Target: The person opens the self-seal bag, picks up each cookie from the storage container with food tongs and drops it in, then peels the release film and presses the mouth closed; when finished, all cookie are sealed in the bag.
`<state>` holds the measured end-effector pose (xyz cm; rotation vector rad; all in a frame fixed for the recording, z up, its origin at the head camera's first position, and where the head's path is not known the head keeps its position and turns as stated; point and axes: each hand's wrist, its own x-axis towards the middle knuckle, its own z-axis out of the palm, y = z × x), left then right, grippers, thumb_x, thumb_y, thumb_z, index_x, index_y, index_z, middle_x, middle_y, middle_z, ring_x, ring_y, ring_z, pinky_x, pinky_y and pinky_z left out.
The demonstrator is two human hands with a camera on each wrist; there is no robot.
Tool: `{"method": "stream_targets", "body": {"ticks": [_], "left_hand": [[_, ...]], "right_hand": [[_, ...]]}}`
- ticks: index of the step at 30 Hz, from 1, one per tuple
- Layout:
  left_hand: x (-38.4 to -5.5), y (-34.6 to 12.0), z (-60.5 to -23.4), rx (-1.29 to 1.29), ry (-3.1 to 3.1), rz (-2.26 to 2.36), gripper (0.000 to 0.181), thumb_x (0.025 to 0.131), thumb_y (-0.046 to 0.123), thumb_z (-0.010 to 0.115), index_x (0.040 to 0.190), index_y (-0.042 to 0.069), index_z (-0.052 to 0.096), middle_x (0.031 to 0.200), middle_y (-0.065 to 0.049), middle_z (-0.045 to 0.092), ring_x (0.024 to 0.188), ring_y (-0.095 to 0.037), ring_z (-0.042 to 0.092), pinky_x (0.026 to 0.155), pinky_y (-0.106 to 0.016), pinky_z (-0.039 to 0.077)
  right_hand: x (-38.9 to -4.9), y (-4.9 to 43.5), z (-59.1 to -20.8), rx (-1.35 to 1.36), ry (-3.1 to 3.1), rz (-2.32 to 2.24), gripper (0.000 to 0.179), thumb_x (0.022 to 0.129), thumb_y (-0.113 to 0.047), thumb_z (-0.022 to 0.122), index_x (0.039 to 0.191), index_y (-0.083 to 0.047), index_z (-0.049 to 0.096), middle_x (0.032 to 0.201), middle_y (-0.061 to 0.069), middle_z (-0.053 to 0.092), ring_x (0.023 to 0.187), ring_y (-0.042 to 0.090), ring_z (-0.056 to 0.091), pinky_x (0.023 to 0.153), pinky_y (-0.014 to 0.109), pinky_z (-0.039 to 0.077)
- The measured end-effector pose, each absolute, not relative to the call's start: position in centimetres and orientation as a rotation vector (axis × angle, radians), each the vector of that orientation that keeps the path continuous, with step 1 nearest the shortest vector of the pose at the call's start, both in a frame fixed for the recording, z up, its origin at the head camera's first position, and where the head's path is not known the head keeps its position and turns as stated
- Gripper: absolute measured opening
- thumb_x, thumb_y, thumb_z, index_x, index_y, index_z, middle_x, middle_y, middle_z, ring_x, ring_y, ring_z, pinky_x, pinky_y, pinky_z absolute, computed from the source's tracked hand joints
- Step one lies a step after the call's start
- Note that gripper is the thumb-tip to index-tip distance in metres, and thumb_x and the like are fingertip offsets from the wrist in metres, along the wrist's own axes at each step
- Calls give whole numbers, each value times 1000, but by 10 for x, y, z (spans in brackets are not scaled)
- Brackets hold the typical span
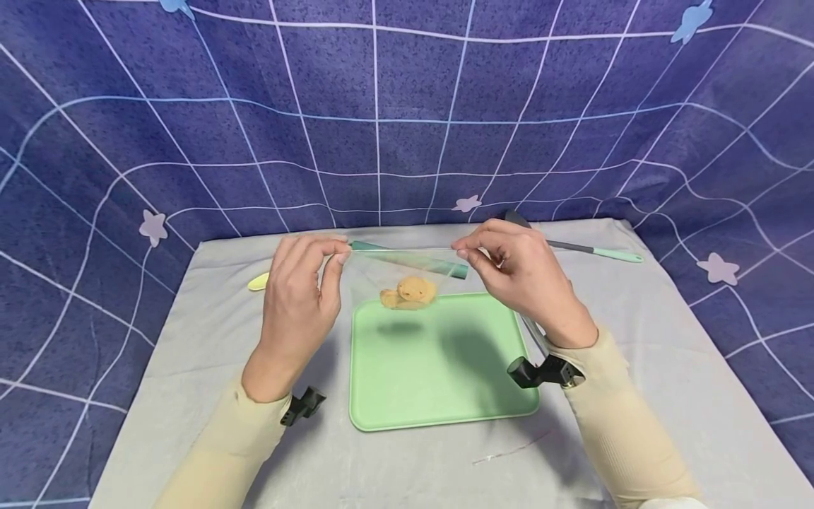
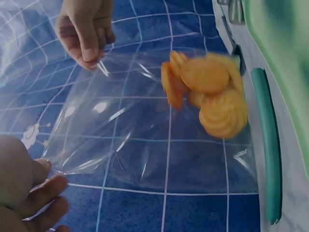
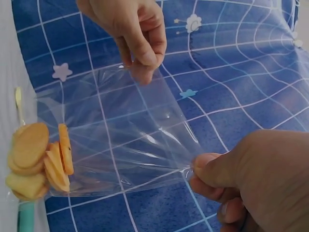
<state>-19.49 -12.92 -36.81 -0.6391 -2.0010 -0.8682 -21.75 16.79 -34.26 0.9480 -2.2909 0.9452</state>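
A clear plastic bag hangs stretched between both hands, with several golden-brown cookies gathered at its bottom. My left hand pinches one upper corner between thumb and fingertips. At the opposite corner, my right hand pinches the bag's top edge the same way. In the head view the cookies overlap the far edge of a light green tray, and a shadow falls on the tray below them. Some cookies have swirled ridges, as the left wrist view shows; others look flat and oval.
Behind the bag lies a teal rod. A dark-headed utensil with a mint handle rests at the back right. A yellow spoon end shows left. Metal tongs lie partly under the right wrist. A thin strip lies in front.
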Motion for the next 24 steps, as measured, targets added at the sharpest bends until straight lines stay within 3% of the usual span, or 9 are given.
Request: {"method": "stream_targets", "body": {"ticks": [6, 10, 17, 24], "left_hand": [[-194, -129, -368, -602, -2052, -908, 10, 101, 7, 63, 99, 0, 70, 97, -9, 73, 84, -28, 63, 83, -43, 44], [-194, -130, -368, -597, -2053, -921, 11, 101, 7, 63, 97, 0, 70, 93, -7, 73, 80, -26, 60, 78, -41, 41], [-194, -131, -368, -604, -2048, -947, 11, 101, 8, 64, 97, 1, 71, 92, -6, 74, 80, -24, 59, 74, -38, 38], [-194, -133, -368, -611, -2051, -961, 10, 101, 7, 64, 97, 0, 70, 92, -6, 73, 79, -24, 59, 74, -37, 38]], "right_hand": [[-221, 165, -348, 933, -2266, 957, 4, 97, -10, 71, 94, -11, 74, 91, -7, 65, 70, 8, 49, 60, 24, 39], [-223, 164, -351, 926, -2299, 959, 7, 100, -14, 67, 94, -12, 67, 106, -3, 70, 76, 8, 53, 63, 23, 44], [-223, 167, -355, 910, -2345, 1191, 5, 102, -14, 65, 100, -14, 69, 81, -4, 63, 64, 9, 52, 53, 26, 41], [-223, 167, -356, 853, -2335, 1288, 4, 98, -11, 70, 100, -12, 74, 83, -5, 63, 66, 14, 50, 57, 26, 39]]}}
